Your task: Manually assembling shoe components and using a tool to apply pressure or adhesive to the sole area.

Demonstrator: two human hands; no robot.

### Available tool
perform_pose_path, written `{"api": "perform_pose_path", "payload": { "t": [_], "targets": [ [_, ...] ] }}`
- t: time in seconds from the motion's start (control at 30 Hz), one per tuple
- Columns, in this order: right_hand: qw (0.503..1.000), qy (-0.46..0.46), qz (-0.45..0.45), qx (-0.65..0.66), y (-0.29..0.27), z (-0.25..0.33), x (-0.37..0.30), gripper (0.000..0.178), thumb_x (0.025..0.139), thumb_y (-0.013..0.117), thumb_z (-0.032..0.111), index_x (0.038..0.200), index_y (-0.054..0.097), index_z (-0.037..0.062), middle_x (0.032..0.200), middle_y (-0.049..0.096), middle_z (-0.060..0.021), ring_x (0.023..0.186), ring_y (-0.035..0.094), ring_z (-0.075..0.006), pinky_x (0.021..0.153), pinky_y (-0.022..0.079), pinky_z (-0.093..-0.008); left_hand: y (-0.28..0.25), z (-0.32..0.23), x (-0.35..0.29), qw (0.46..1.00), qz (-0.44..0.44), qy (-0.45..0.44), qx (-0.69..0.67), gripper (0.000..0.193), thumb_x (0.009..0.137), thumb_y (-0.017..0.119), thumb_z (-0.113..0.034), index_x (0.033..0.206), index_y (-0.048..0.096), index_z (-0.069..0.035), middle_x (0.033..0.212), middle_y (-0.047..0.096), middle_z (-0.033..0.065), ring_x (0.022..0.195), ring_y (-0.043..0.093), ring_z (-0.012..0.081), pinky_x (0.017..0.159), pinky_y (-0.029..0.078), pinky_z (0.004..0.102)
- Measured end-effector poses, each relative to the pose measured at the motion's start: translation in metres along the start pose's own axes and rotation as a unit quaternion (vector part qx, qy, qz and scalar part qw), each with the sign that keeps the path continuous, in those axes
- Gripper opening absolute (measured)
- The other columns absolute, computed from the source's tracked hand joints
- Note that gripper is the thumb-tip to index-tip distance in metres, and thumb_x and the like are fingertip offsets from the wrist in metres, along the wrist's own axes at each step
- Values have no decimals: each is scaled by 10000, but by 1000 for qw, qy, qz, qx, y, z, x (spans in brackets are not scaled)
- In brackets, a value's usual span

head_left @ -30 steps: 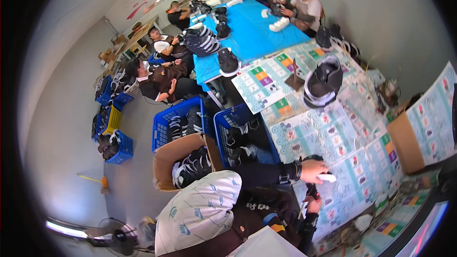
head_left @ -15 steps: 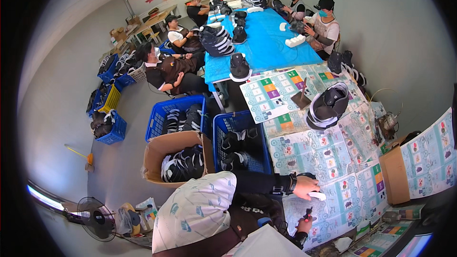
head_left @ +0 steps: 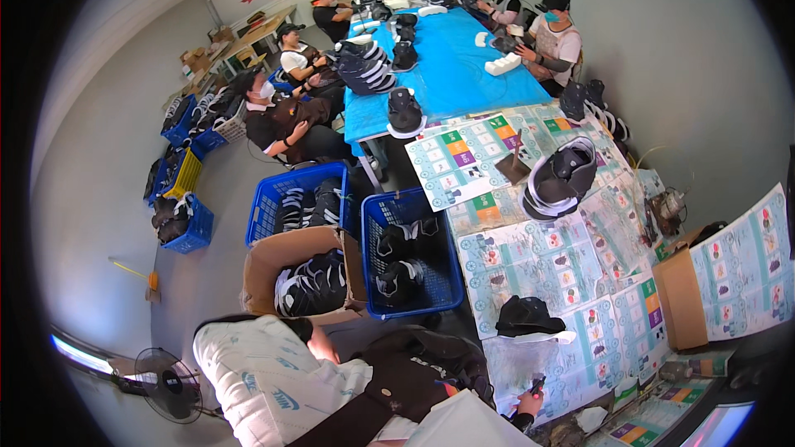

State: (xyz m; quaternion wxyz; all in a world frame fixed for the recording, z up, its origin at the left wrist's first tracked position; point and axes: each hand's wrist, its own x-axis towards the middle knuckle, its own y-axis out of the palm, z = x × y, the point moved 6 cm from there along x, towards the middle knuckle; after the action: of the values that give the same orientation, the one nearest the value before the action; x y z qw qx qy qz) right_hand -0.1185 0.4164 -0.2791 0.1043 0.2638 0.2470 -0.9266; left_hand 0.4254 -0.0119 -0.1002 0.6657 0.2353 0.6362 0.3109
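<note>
My left hand (head_left: 322, 344) hangs low beside the near edge of the cardboard box (head_left: 263, 269), which holds several black-and-white shoe uppers (head_left: 313, 283). Its fingers are not clear. Over the paper-covered table (head_left: 580, 364), my right hand (head_left: 528, 402) is closed on a small black tool with a red part (head_left: 537, 386); its exact kind is unclear. Just beyond that hand a black shoe upper (head_left: 527, 315) lies on the paper, with a white edge toward me. Farther up the table stands another black-and-white shoe upper (head_left: 563, 174).
Blue crates (head_left: 458, 281) with shoe uppers stand left of the table. A blue-covered table (head_left: 464, 74) extends ahead, with several people seated along it. A cardboard panel (head_left: 683, 302) rises at the right edge. A fan (head_left: 168, 382) stands at lower left.
My left hand has left the shoe upper on the table and swung left to the cardboard box. The upper stays on the paper. My right hand still holds the tool, slightly lower.
</note>
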Motion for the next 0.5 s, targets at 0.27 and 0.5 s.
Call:
{"api": "perform_pose_path", "payload": {
  "t": [0.27, 0.5],
  "targets": [
    [989, -57, 60, -121, 19, -6, 45, 167, 790, 565, 53, 953, 538, 30, 719, 568, -91, 545, 634, -251, 344, 505, -364, 60, 25, 48, 939, -247, 205, -122, 199, 1021, 577, -293, 1079, 596, -103, 949, 638, 18, 868, 637, 177, 719, 561, 378],
    [991, -2, 98, -92, 27, 54, 4, 287, 767, 609, 102, 1051, 592, 62, 756, 669, -116, 524, 667, -275, 490, 581, -388, 77, 45, 46, 897, -336, 223, -180, 194, 1011, 593, -279, 1070, 611, -95, 925, 645, 22, 840, 640, 178, 697, 554, 374]
  ]
}}
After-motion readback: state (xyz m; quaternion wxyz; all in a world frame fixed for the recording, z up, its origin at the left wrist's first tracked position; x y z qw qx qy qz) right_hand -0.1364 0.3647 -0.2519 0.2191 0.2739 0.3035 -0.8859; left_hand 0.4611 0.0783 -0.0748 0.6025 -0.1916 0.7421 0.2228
